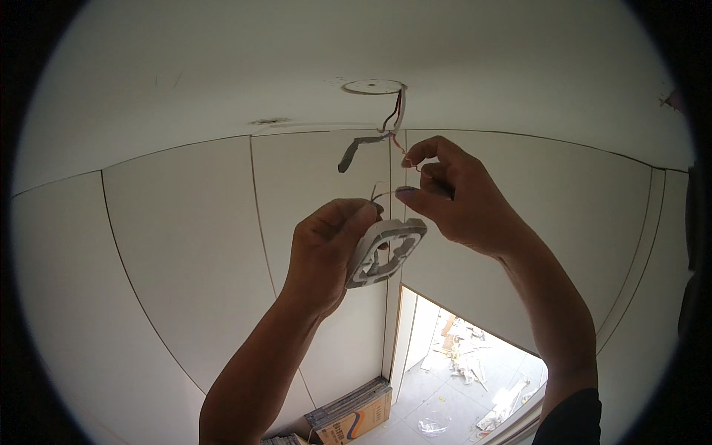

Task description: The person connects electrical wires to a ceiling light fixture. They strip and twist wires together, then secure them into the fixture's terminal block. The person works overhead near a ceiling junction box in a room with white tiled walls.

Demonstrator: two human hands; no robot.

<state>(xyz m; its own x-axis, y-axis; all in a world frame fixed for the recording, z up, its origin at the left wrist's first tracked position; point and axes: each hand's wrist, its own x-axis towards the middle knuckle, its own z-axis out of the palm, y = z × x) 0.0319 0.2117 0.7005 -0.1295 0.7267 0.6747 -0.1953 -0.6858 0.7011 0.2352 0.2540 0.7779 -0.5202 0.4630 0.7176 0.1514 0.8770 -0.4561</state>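
below clg | l fingers clamped on sq white frame | r fingers apart nr red wire

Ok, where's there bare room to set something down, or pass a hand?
To set down: floor tiles between the cardboard box and the scattered debris look mostly bare. To pass a hand: left of the dark strip, below the ceiling, above the left hand. Crowded: between that hand and the right hand, with thin wires above the white frame.

Pale wall panels border a bright, littered tiled floor.
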